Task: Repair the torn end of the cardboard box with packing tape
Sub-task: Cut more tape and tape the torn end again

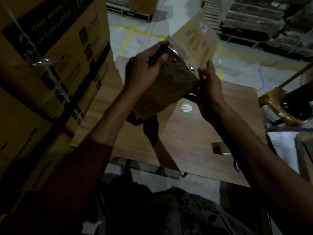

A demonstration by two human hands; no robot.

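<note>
box: box [169,85] held in the air over the table [194,141], taped end facing the camera, far end tilted away.
left hand: left hand [144,68] clamped on the end's upper left edge, thumb on the face.
right hand: right hand [210,82] pinching that end's right corner.
tape: shiny tape [179,55], wrinkled along the top edge.
risk: a skewed pull could crease or lift the tape; box held at one end only, so it may twist.
hidden: tear not visible; frame dark and blurred; dark shape under the right hand may be the roll, can't tell.
</note>
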